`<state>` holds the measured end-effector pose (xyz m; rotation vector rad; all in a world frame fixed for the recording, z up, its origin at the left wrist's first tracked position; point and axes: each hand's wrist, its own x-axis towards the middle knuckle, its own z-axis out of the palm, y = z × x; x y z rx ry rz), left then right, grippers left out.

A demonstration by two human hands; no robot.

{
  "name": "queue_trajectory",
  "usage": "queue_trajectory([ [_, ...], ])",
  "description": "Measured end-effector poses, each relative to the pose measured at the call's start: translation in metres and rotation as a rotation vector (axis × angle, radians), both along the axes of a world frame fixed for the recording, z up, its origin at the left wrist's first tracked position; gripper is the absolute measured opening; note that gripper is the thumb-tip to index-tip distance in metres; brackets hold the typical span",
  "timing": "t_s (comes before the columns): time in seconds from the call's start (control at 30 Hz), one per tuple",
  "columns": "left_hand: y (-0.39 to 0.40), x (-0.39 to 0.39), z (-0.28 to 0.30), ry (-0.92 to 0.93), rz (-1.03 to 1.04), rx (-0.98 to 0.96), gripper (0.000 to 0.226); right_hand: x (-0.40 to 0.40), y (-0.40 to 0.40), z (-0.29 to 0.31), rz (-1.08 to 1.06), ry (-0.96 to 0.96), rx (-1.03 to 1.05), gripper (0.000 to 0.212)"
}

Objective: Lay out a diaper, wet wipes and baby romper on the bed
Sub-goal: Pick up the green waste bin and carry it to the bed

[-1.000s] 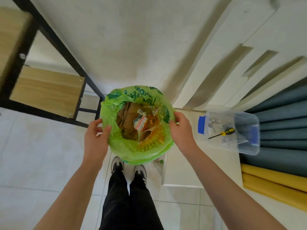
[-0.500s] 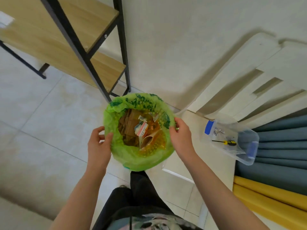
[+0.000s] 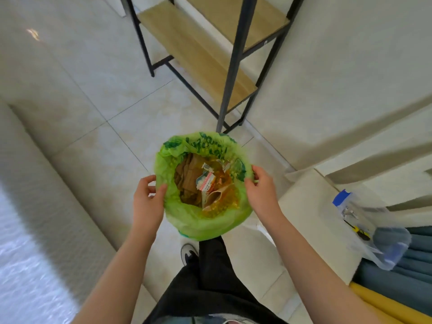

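clear box (image 3: pixel 371 232) blurred, shelf (image 3: pixel 210 43) cut off

I hold the bin (image 3: pixel 205 226), lined with a crinkled green plastic bag printed in darker green, upright by its rim between my left hand (image 3: pixel 147 202) and right hand (image 3: pixel 261 192), its open mouth showing brown paper (image 3: pixel 187 176) and a red-striped wrapper (image 3: pixel 207 182).

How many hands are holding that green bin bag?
2. The left hand grips the green bin bag at its left rim, and the right hand grips its right rim. The fingers curled behind the rim are partly hidden.
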<state>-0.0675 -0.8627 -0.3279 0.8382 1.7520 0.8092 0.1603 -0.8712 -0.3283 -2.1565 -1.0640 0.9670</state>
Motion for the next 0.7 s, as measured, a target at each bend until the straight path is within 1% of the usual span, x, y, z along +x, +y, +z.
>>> queue_trajectory([
  [0.2,-0.041,-0.060,0.016,0.040,0.202,0.027,0.024,-0.065,0.010,0.012,0.197,0.013,0.002,0.031],
  [0.33,-0.052,-0.091,0.022,0.026,0.344,0.037,0.026,-0.103,0.028,0.017,0.317,0.036,0.008,0.031],
  [0.43,-0.050,-0.107,0.025,0.026,0.441,0.046,0.023,-0.125,0.047,0.016,0.416,0.045,0.028,0.027],
  [0.53,-0.041,-0.117,0.024,0.023,0.533,0.044,0.025,-0.141,0.071,0.014,0.503,0.060,0.020,0.028],
  [0.7,-0.013,-0.120,0.020,0.047,0.640,0.049,0.027,-0.156,0.120,0.016,0.588,0.072,-0.008,0.028],
])
